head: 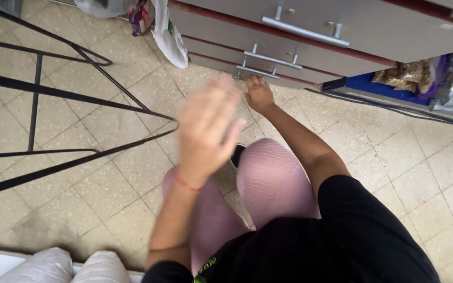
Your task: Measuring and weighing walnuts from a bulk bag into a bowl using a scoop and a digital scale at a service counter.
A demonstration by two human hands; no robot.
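I look straight down at my own legs in pink leggings and a black top. My right hand (pixel 259 94) reaches down and forward to the lowest grey drawer (pixel 221 63), its fingers curled under the metal bar handle (pixel 258 72). My left hand (pixel 208 128) is raised in mid-air in front of the camera, blurred, fingers spread and holding nothing. A thin red band circles its wrist.
Two more grey drawers with bar handles (pixel 305 32) stack above. A black metal frame (pixel 64 94) stands on the tiled floor at left. Plastic bags (pixel 169 31) lean by the drawers. An open shelf at right holds packaged goods (pixel 446 78). White cushions (pixel 58 267) lie bottom left.
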